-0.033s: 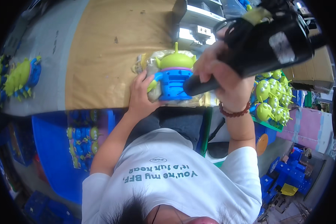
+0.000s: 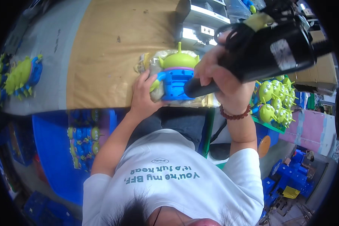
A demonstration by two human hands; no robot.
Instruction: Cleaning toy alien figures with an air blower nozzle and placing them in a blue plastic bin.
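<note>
More green alien toys [image 2: 277, 101] fill a bin; others [image 2: 17, 77] lie left on the table.

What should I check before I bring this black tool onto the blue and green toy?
1. Left hand steadying the toy: ok, it grips the toy's left side.
2. Right hand firm on the tool: ok, its fingers wrap the handle.
3. Tool tip lined up with the toy: cannot tell, the hand hides the tip.
4. Toy resting on the table: ok, it sits on clear wrapping near the front edge.
5. Cable clear of the toy: cannot tell.
</note>
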